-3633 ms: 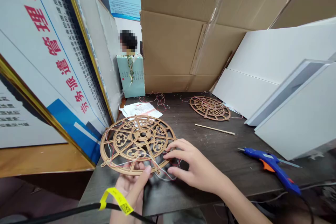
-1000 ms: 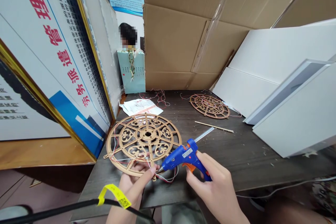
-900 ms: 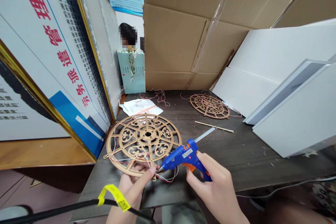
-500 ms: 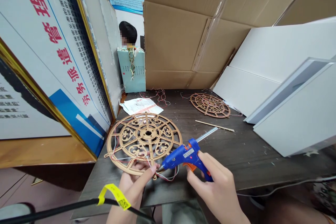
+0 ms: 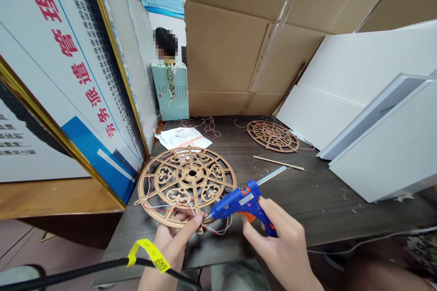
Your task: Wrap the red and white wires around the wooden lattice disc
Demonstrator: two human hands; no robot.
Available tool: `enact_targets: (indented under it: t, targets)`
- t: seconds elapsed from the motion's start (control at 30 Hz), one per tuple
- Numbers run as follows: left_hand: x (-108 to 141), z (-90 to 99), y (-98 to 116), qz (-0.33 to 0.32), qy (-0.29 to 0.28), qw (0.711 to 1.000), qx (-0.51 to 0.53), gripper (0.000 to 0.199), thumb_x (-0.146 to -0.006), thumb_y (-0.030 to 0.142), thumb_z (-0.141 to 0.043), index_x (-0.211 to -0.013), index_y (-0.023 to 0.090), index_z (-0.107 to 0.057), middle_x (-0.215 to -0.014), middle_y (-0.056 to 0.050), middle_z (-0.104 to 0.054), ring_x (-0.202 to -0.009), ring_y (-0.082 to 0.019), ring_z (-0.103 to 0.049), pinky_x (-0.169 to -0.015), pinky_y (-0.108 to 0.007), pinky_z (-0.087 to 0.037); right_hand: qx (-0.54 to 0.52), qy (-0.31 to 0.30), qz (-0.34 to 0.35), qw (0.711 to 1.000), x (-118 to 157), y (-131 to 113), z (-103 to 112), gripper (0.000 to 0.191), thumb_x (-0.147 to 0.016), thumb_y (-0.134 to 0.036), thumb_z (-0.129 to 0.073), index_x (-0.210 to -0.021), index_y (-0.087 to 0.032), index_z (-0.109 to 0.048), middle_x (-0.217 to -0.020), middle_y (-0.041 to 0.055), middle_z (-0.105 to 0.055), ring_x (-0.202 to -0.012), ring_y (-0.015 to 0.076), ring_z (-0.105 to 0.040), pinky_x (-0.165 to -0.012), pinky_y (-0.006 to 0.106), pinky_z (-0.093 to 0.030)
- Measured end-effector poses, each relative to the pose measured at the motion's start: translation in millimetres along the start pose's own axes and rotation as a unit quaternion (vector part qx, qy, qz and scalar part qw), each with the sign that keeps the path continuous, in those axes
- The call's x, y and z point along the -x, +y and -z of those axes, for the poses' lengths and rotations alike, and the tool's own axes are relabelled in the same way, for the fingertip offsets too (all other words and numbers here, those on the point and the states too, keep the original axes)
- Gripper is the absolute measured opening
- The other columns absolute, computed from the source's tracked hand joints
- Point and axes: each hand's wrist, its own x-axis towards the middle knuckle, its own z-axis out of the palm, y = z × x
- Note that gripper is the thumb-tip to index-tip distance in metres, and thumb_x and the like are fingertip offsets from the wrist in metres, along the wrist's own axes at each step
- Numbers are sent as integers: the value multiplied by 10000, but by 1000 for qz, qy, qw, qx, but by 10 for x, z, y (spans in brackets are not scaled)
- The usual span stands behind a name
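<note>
My left hand (image 5: 177, 238) grips the near rim of a round openwork wooden wheel (image 5: 192, 172), thumb on top and fingers beneath. Thin red and white wires (image 5: 223, 228) run along the wheel's left side and loop out by the thumb. In my right hand (image 5: 283, 241) is a blue hot glue gun (image 5: 235, 201) with an orange trigger. Its nozzle points left and meets the rim close to my left thumb. A clear glue stick (image 5: 272, 175) sticks out of the gun's back.
A second wooden wheel (image 5: 272, 136) and a thin wooden stick (image 5: 278, 163) lie farther back on the dark table (image 5: 317, 209). Cardboard (image 5: 232, 54) stands behind, white panels (image 5: 382, 141) at right. A black cable (image 5: 85, 267) crosses in front. Someone's head (image 5: 166, 43) shows beyond a bag (image 5: 170, 93).
Almost nothing differs. The glue stick reaches slightly farther out behind the gun, and the view has shifted a little. Both hands keep their holds.
</note>
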Motion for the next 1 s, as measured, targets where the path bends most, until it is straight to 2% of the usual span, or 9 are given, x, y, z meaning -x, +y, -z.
enact_targets:
  t: [0.2,0.37,0.67,0.83,1.0]
  targets:
    - [1,18,-15,-1,-8,1000,-2,511,-566,297,-982,-974,157,-709,-938,-75,-752,-1222,-313,-670,-921,-289,-594,-25,-30,-22,999,-23,1,6,316,-884,-106,-657,-1183,-204,-632,-775,-24,-530,-598,106,-483,-560,230,-433]
    - [-11,25,-14,2,-11,1000,0,539,-556,309,-986,-989,155,-704,-969,-80,-757,-1170,-306,-693,-923,-300,-590,-22,-22,-22,999,-19,27,9,303,-886,-127,-668,-1181,-191,-646,-761,-26,-513,-594,102,-476,-559,227,-427]
    - [-25,49,-55,-23,-26,999,-6,516,-598,312,-971,-1004,138,-703,-954,-80,-751,-934,-228,-729,-902,-300,-591,-28,-25,-23,999,-31,17,20,260,-896,-133,-670,-1143,-210,-635,-760,-29,-521,-607,108,-484,-571,228,-432]
    - [-33,39,-60,-22,-32,999,-8,556,-606,311,-967,-1062,141,-699,-926,-71,-752,-920,-226,-727,-895,-303,-592,-38,-42,-30,998,-16,45,29,313,-895,-141,-675,-1195,-222,-635,-778,-28,-541,-613,104,-486,-567,221,-430]
    - [-19,47,-48,-24,-33,999,-8,517,-611,309,-962,-1021,137,-699,-929,-75,-751,-928,-227,-724,-899,-300,-588,-42,-41,-35,998,-22,53,13,314,-893,-142,-678,-1191,-232,-637,-780,-33,-548,-609,98,-481,-571,214,-431]
